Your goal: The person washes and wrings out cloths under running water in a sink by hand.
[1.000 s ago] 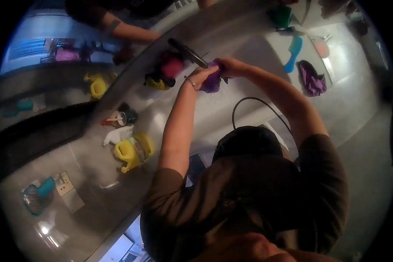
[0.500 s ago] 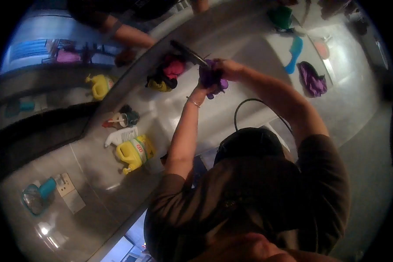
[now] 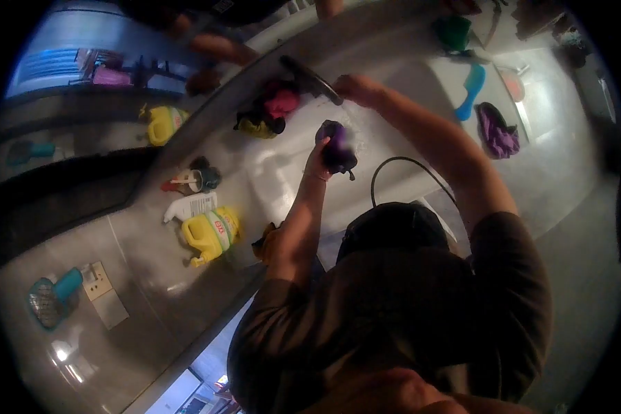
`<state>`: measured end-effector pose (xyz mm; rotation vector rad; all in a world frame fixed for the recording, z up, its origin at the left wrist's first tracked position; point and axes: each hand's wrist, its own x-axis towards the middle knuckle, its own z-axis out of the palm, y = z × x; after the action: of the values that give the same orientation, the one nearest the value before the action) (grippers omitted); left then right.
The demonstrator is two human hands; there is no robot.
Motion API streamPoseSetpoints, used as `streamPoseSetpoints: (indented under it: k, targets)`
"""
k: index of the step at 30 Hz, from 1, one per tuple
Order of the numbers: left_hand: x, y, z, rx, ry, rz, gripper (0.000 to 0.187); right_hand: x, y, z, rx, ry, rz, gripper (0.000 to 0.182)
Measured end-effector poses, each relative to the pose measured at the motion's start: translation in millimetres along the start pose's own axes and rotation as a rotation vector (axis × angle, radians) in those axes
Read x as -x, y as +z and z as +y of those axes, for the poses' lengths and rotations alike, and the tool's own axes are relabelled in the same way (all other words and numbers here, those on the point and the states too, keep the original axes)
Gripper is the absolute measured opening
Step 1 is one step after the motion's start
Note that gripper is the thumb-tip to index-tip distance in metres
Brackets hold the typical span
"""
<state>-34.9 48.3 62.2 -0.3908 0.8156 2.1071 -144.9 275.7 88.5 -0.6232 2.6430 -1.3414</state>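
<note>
A dark purple cloth item (image 3: 338,148), partly smeared by motion, hangs over the white basin (image 3: 276,176), gripped by my left hand (image 3: 316,162). My right hand (image 3: 360,91) is closed at the near end of the dark metal faucet (image 3: 309,77), above and to the right of the purple item and apart from it. Left of the faucet, a red-pink and black bundle (image 3: 281,103) lies with a yellow-and-black piece (image 3: 257,126) beside it.
A yellow jug (image 3: 210,236), a white bottle (image 3: 190,206) and a cup (image 3: 194,181) stand left. A teal mesh-headed object (image 3: 48,303) is near a socket plate (image 3: 98,281). At right are a blue brush (image 3: 470,91) and purple cloth (image 3: 497,131). Another person's arm (image 3: 221,50) shows at the top.
My right hand has let go of the purple item and moved up to the faucet. My left hand and the purple item have shifted slightly down, away from the faucet.
</note>
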Motion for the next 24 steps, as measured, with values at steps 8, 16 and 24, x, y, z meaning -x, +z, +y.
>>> streamPoseSetpoints:
  k: [8,16,24]
  targets:
    - [4,5,-6,0.201,0.066,0.027,0.044,10,15,11,-0.228,0.331,0.114,0.039]
    - [29,50,-6,0.154,0.023,-0.225,0.055,94,16,-75,0.412,-0.493,0.074,0.069]
    - [48,64,-10,0.392,-0.245,-0.672,0.059,58,6,-95,0.172,-0.495,-0.098,0.039]
